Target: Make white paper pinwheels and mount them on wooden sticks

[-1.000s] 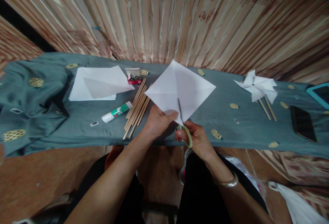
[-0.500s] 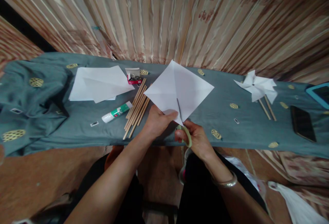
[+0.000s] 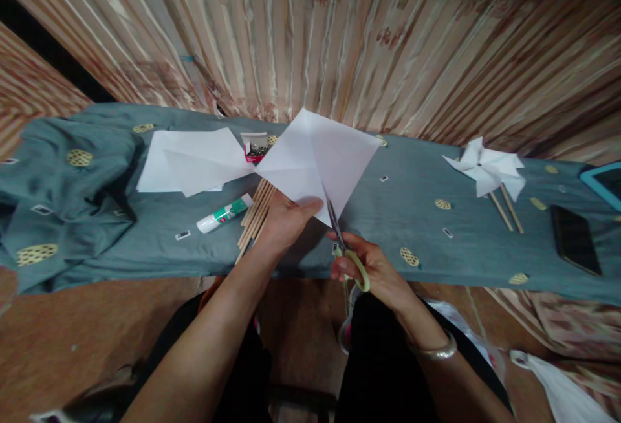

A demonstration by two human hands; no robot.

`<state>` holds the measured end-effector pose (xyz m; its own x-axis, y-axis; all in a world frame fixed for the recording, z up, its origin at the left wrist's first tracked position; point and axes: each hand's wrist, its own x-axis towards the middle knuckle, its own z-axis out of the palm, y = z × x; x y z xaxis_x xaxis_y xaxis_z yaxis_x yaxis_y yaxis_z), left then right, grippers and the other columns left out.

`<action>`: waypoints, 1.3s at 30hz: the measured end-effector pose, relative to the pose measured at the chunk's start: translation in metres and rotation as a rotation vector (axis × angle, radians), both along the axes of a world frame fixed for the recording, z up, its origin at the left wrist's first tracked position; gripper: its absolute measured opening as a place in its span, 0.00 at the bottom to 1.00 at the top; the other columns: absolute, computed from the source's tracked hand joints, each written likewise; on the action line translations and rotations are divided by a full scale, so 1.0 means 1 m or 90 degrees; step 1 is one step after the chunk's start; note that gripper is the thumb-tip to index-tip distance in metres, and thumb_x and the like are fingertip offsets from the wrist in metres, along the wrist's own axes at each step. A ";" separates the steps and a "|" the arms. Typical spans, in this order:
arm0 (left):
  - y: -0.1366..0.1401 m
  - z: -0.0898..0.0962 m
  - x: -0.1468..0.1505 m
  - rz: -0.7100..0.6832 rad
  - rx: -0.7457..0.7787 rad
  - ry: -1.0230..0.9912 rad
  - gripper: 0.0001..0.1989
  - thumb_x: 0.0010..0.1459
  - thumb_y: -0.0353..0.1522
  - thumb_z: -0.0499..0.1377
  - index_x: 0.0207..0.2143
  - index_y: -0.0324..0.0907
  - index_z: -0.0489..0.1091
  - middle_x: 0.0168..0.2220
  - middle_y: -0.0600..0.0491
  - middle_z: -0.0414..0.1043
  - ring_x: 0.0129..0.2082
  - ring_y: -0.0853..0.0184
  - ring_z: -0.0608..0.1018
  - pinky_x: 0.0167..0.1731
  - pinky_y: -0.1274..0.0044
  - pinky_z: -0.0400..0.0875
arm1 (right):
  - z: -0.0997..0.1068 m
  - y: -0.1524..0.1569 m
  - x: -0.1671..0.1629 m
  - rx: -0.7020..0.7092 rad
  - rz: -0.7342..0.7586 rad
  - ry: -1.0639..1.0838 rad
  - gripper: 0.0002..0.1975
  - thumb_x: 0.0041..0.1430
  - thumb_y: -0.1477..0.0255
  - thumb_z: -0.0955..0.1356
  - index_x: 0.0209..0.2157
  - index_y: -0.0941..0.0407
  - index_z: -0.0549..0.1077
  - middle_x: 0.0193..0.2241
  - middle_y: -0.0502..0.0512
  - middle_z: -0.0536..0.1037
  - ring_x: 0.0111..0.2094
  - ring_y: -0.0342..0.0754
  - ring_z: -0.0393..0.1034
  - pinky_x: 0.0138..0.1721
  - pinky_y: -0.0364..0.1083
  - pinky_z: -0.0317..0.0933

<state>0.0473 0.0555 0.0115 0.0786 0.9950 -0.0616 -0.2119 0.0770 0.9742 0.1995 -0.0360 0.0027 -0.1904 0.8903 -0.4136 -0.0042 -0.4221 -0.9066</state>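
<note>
A white square of creased paper (image 3: 295, 151) is held up with one corner towards me. My left hand (image 3: 286, 219) pinches its lower left side, thumb on top. In my right hand (image 3: 366, 264) are scissors (image 3: 358, 266) with pale green handles, fingers through the loops. Their blades lie at the paper's near corner, along a line running up into the sheet. Under the left hand and the paper, a bundle of thin wooden sticks (image 3: 252, 222) is partly hidden.
Left of the sticks lie a glue stick (image 3: 224, 213), a stack of white paper (image 3: 189, 158) and a small red box of pins (image 3: 255, 149). To the right are paper pinwheels (image 3: 485, 167) on sticks, a dark phone (image 3: 576, 240) and a blue-edged device (image 3: 601, 180). A patterned curtain (image 3: 310, 35) hangs behind.
The paper has shifted left and tilted, carried by my left hand. The scissors have drawn back towards me, and more of their blades now shows outside the paper.
</note>
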 end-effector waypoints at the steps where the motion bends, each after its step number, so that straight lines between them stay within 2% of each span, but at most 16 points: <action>1: 0.003 0.000 -0.003 0.023 0.006 -0.003 0.09 0.39 0.30 0.64 0.27 0.40 0.71 0.28 0.55 0.73 0.28 0.68 0.74 0.33 0.76 0.69 | 0.001 -0.002 0.006 -0.022 0.024 0.002 0.35 0.42 0.54 0.76 0.49 0.57 0.68 0.21 0.46 0.75 0.23 0.41 0.69 0.26 0.42 0.63; 4: 0.009 -0.001 -0.013 0.063 0.009 0.012 0.10 0.38 0.29 0.64 0.28 0.40 0.71 0.29 0.56 0.73 0.29 0.69 0.74 0.34 0.76 0.68 | 0.007 -0.008 0.033 -0.068 0.094 0.000 0.30 0.45 0.56 0.76 0.47 0.57 0.71 0.23 0.47 0.76 0.23 0.41 0.69 0.26 0.42 0.62; 6: 0.008 -0.001 -0.018 0.060 0.005 0.052 0.10 0.38 0.28 0.64 0.28 0.41 0.71 0.29 0.56 0.72 0.29 0.68 0.73 0.33 0.76 0.67 | 0.011 -0.011 0.052 -0.051 0.099 0.005 0.30 0.45 0.54 0.75 0.45 0.57 0.74 0.23 0.49 0.76 0.23 0.42 0.68 0.25 0.42 0.61; 8: 0.004 -0.001 -0.020 0.036 0.013 0.114 0.09 0.38 0.28 0.63 0.27 0.41 0.70 0.28 0.56 0.71 0.29 0.67 0.73 0.32 0.76 0.67 | 0.014 -0.012 0.066 0.022 0.009 0.006 0.31 0.44 0.50 0.74 0.43 0.59 0.76 0.24 0.52 0.76 0.23 0.42 0.67 0.26 0.42 0.61; 11: -0.006 0.001 -0.017 -0.047 0.032 0.201 0.04 0.38 0.27 0.62 0.21 0.42 0.69 0.23 0.56 0.68 0.25 0.67 0.70 0.28 0.76 0.65 | 0.017 -0.005 0.075 0.114 -0.242 0.013 0.29 0.43 0.48 0.73 0.40 0.56 0.77 0.24 0.51 0.76 0.23 0.41 0.65 0.25 0.41 0.60; 12: -0.010 0.000 -0.016 -0.083 0.035 0.219 0.03 0.39 0.27 0.61 0.20 0.42 0.68 0.21 0.56 0.67 0.24 0.67 0.69 0.26 0.76 0.64 | 0.017 -0.001 0.076 0.120 -0.292 0.025 0.30 0.41 0.46 0.73 0.39 0.55 0.77 0.25 0.51 0.76 0.23 0.42 0.65 0.24 0.41 0.60; 14: -0.017 -0.002 -0.012 -0.155 0.031 0.237 0.02 0.39 0.27 0.59 0.18 0.42 0.68 0.20 0.56 0.67 0.22 0.68 0.68 0.24 0.77 0.63 | 0.017 0.006 0.075 0.119 -0.325 0.055 0.34 0.36 0.43 0.73 0.39 0.54 0.77 0.27 0.52 0.77 0.25 0.43 0.67 0.25 0.42 0.62; 16: -0.023 -0.005 -0.009 -0.214 0.015 0.245 0.01 0.40 0.28 0.59 0.18 0.41 0.69 0.20 0.57 0.68 0.22 0.68 0.68 0.23 0.78 0.62 | 0.016 0.013 0.075 0.120 -0.309 0.084 0.35 0.35 0.42 0.73 0.38 0.54 0.78 0.28 0.52 0.78 0.26 0.43 0.69 0.26 0.41 0.62; 20: -0.030 -0.006 -0.006 -0.270 -0.017 0.288 0.04 0.42 0.30 0.60 0.18 0.39 0.70 0.18 0.57 0.67 0.19 0.70 0.67 0.21 0.79 0.61 | 0.013 0.017 0.073 0.153 -0.304 0.053 0.28 0.35 0.50 0.77 0.37 0.53 0.77 0.25 0.49 0.75 0.24 0.43 0.67 0.26 0.42 0.60; 24: -0.028 -0.004 -0.006 -0.258 -0.013 0.289 0.05 0.42 0.32 0.64 0.19 0.39 0.73 0.19 0.56 0.70 0.21 0.68 0.70 0.22 0.79 0.63 | 0.012 0.017 0.068 0.131 -0.342 -0.039 0.24 0.34 0.63 0.79 0.37 0.53 0.77 0.22 0.45 0.74 0.22 0.42 0.64 0.26 0.43 0.58; 27: -0.023 -0.003 -0.007 -0.254 -0.042 0.278 0.07 0.40 0.33 0.66 0.20 0.39 0.74 0.19 0.55 0.72 0.22 0.67 0.71 0.22 0.79 0.64 | 0.012 0.018 0.065 0.117 -0.351 -0.036 0.23 0.33 0.67 0.79 0.36 0.52 0.77 0.21 0.43 0.73 0.22 0.40 0.63 0.26 0.42 0.57; 30: -0.018 0.000 -0.005 -0.244 -0.113 0.146 0.11 0.38 0.35 0.69 0.24 0.37 0.76 0.22 0.53 0.74 0.23 0.67 0.73 0.24 0.78 0.66 | 0.012 0.021 0.061 0.130 -0.381 -0.018 0.22 0.35 0.67 0.78 0.37 0.53 0.77 0.21 0.43 0.73 0.22 0.41 0.63 0.27 0.43 0.59; 33: -0.019 0.008 0.001 -0.214 -0.170 -0.147 0.17 0.40 0.39 0.69 0.32 0.38 0.77 0.34 0.49 0.78 0.35 0.63 0.78 0.35 0.74 0.72 | 0.012 0.027 0.058 0.174 -0.475 0.030 0.20 0.37 0.66 0.76 0.36 0.55 0.76 0.24 0.46 0.75 0.24 0.43 0.66 0.29 0.45 0.61; 35: -0.023 0.013 0.009 -0.214 -0.189 -0.285 0.19 0.42 0.41 0.69 0.34 0.40 0.76 0.41 0.48 0.78 0.43 0.60 0.77 0.43 0.70 0.73 | 0.012 0.031 0.054 0.195 -0.533 0.065 0.19 0.37 0.66 0.76 0.35 0.56 0.75 0.25 0.47 0.75 0.25 0.43 0.67 0.29 0.45 0.61; 39: -0.033 0.017 0.027 -0.189 -0.221 -0.337 0.19 0.45 0.39 0.69 0.39 0.40 0.74 0.44 0.48 0.77 0.47 0.58 0.77 0.46 0.69 0.73 | 0.008 0.037 0.043 0.220 -0.562 0.067 0.22 0.36 0.66 0.77 0.37 0.56 0.75 0.23 0.45 0.74 0.24 0.42 0.66 0.30 0.44 0.61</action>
